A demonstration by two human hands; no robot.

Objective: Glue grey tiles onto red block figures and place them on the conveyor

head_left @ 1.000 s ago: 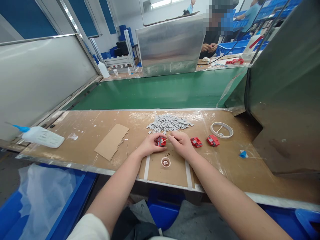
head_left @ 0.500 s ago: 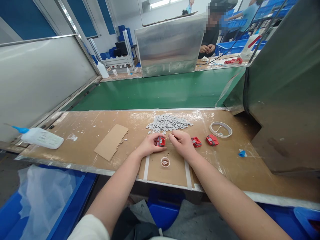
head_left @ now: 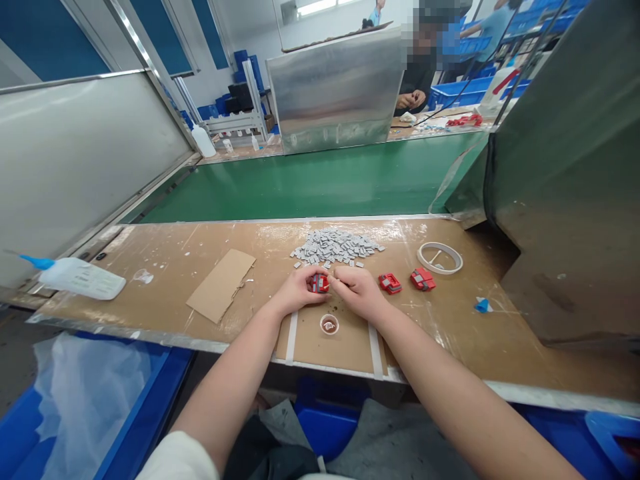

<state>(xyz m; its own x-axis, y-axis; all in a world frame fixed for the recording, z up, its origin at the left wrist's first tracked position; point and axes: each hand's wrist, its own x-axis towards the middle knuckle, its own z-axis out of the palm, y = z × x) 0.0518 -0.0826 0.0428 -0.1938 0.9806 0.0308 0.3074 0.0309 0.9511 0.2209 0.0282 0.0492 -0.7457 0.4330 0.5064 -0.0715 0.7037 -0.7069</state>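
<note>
My left hand is closed around a small red part with grey pieces, its face turned toward me. Close against it, my right hand pinches a thin pale stick, whose tip meets the red part's right side; most of the stick is hidden by the fingers. Below both hands stands a small clear cup of brownish liquid. Just beyond them lies a heap of small grey flat pieces. To the right rest two similar parts, one red and grey block and another red block.
A roll of white tape lies at right, near a blue scrap. At left are a cardboard sheet and a white squeeze bottle. Behind the table runs a green belt; across it sits another person.
My right hand has moved slightly left, bringing the stick onto the red part. My left hand still holds that part. The whole view has shifted a little.
</note>
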